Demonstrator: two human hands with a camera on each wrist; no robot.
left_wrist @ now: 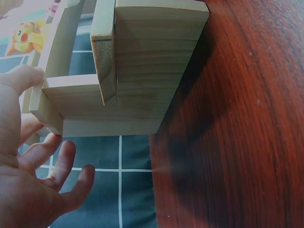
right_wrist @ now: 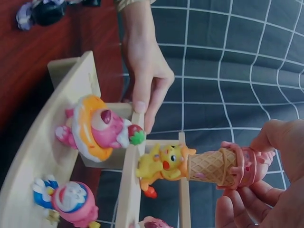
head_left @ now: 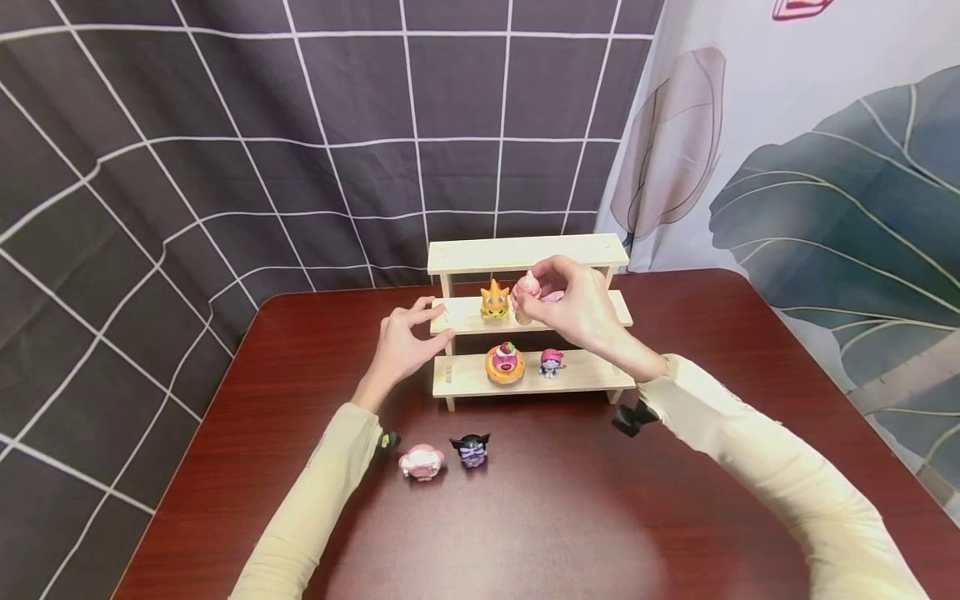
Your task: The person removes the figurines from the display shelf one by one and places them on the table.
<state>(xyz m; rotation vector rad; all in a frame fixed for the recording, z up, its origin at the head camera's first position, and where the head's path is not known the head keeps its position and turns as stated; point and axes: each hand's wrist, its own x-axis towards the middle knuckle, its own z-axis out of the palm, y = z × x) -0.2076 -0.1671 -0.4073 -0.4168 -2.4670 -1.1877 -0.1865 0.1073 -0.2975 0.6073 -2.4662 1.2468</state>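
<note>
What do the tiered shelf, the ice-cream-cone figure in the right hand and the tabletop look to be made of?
Tiered shelf: pale, matte, apparently unpainted wood, going by its grain.
Ice-cream-cone figure: probably moulded plastic or vinyl, with a smooth pink top and regular waffle relief.
Tabletop: reddish-brown wood look, polished, judging by the bright reflection; whether solid or laminate, unclear.

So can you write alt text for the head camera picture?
A person's right hand holds a pink ice-cream toy near a wooden shelf, and the left hand pinches the shelf's end. An orange toy is on the middle level, an orange-ringed toy and pink-hatted toy on the bottom, and a pink-white toy and black-purple toy on the table.
</note>
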